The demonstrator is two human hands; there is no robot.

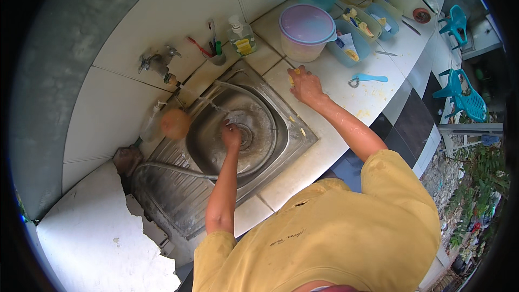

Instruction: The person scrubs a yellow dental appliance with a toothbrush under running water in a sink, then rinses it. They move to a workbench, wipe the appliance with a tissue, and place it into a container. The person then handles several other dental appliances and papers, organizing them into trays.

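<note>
My left hand (231,135) is low in the metal sink (274,108), over the drain, with its fingers curled. A thin stream of water from the wall tap (158,66) falls beside its fingertips; what they hold, if anything, cannot be made out. My right hand (307,87) is on the white counter (324,124) right of the sink, its fingers bent down over yellow scraps (293,77). A blue-handled tool (370,78) with a metal loop lies to its right. More small yellow bits lie along the sink's right edge.
A lidded tub (306,32) and blue baskets (348,48) stand beyond my right hand. A soap bottle (241,37), a toothbrush cup (217,57), a pump bottle (153,121) and an orange round thing (175,124) stand behind the sink. A grey hose (178,170) crosses the drainboard.
</note>
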